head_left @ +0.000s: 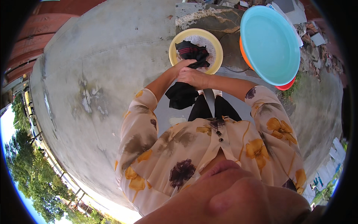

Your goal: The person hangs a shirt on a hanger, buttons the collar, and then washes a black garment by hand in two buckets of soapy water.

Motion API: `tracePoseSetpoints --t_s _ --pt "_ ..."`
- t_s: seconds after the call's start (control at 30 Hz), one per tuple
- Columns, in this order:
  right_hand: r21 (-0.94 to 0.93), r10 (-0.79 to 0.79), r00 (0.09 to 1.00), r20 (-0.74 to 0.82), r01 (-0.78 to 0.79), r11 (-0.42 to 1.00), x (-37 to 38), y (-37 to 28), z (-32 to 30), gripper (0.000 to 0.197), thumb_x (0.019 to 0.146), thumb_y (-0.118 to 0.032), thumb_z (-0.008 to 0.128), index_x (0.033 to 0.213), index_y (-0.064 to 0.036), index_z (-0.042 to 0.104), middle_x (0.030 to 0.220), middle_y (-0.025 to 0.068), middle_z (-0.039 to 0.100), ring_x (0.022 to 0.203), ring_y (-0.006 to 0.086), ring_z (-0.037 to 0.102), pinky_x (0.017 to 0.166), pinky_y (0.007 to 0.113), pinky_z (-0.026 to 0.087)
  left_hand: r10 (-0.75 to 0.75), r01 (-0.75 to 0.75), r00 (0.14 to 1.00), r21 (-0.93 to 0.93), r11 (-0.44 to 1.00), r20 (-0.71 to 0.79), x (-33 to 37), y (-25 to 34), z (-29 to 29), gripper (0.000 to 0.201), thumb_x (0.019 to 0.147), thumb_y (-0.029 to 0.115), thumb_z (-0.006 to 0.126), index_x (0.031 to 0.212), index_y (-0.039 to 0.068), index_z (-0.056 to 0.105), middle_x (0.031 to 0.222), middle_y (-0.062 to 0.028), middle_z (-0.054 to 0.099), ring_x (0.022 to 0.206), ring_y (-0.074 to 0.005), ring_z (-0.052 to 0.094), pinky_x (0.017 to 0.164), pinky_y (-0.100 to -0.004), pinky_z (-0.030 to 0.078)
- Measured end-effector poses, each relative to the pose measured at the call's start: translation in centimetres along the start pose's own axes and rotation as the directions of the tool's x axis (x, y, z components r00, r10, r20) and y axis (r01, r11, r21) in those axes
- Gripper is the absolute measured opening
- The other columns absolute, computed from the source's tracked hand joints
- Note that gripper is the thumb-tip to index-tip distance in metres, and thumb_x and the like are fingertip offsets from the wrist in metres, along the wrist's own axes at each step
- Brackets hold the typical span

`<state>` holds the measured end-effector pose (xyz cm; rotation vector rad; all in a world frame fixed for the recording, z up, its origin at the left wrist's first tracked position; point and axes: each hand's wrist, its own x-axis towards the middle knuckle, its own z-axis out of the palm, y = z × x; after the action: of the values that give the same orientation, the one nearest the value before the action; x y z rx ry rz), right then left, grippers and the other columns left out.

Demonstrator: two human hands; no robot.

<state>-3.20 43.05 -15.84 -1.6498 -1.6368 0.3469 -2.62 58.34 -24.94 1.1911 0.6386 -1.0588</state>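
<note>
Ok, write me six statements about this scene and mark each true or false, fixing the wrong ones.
1. The left hand and right hand both grip the dark cloth. True.
2. Whitish suds show in the yellow basin. True.
3. The cloth lies wholly inside the yellow basin. False: part hangs outside, nearer the person.
4. An orange rim shows beneath the blue basin. True.
5. The blue basin is left of the yellow one. False: it is to the right.
6. The sleeves are plain black. False: they are pale with flowers.
</note>
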Motion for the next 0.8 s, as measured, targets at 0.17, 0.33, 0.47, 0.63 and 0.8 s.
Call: tracePoseSetpoints --t_s 0.17,0.33,0.47,0.63,0.8 --pt "-0.270 0.236 0.961 -0.146 -0.268 0.925 -1.2 -4.5 -6.4 0.068 0.071 -0.006 0.074 0.136 -0.0133 0.057 0.138 0.0151 0.055 0.129 0.0298 0.054 0.112 0.044 0.038 0.509 -0.525 0.850 -0.296 0.798 -0.136 -2.2 0.6 0.4 0.038 0.101 0.032 0.053 0.118 0.001 0.066 0.097 -0.0111 0.073 0.085 -0.0231 0.070 0.081 -0.0381 0.058" --pt "0.969 0.883 0.468 -0.020 -0.208 0.131 -5.6 -3.0 -6.6 0.055 0.096 -0.028 0.065 0.148 -0.0160 0.049 0.148 0.0128 0.049 0.138 0.0245 0.047 0.116 0.042 0.036 0.576 -0.188 0.777 -0.779 0.598 0.254 -5.3 2.6 1.5 0.034 0.103 0.035 0.052 0.107 0.004 0.065 0.091 -0.0088 0.069 0.080 -0.0193 0.067 0.074 -0.0318 0.057" --pt "0.971 0.869 0.465 0.171 0.070 -0.229 -1.9 3.9 -2.5 0.069 0.098 -0.048 0.064 0.150 -0.0078 0.043 0.140 0.0080 0.056 0.128 0.0201 0.054 0.108 0.033 0.042 0.487 -0.620 0.785 -0.498 0.607 -0.383 -2.8 1.5 6.0 0.033 0.099 0.027 0.062 0.118 0.000 0.063 0.094 -0.0107 0.070 0.088 -0.0209 0.070 0.077 -0.0346 0.060" --pt "0.966 0.819 0.511 0.259 -0.122 -0.229 0.9 2.4 -1.2 0.063 0.088 -0.046 0.077 0.131 -0.0037 0.059 0.109 0.0092 0.068 0.091 0.0168 0.068 0.079 0.028 0.056 0.463 -0.412 0.645 0.235 0.881 -0.608 0.0 -1.2 1.0 0.057 0.091 0.037 0.073 0.127 -0.006 0.061 0.114 -0.0158 0.069 0.099 -0.0251 0.069 0.078 -0.0381 0.057" --pt "0.893 0.809 0.411 0.420 -0.348 -0.287 0.4 3.5 -1.2 0.044 0.086 -0.043 0.078 0.103 -0.0039 0.069 0.085 0.0053 0.070 0.063 0.0152 0.065 0.057 0.025 0.053 0.341 -0.324 0.890 0.105 0.940 -0.302 -3.8 0.5 -4.1 0.105 0.086 0.086 0.045 0.144 -0.002 0.049 0.136 -0.0204 0.060 0.127 -0.0313 0.059 0.101 -0.0478 0.050"
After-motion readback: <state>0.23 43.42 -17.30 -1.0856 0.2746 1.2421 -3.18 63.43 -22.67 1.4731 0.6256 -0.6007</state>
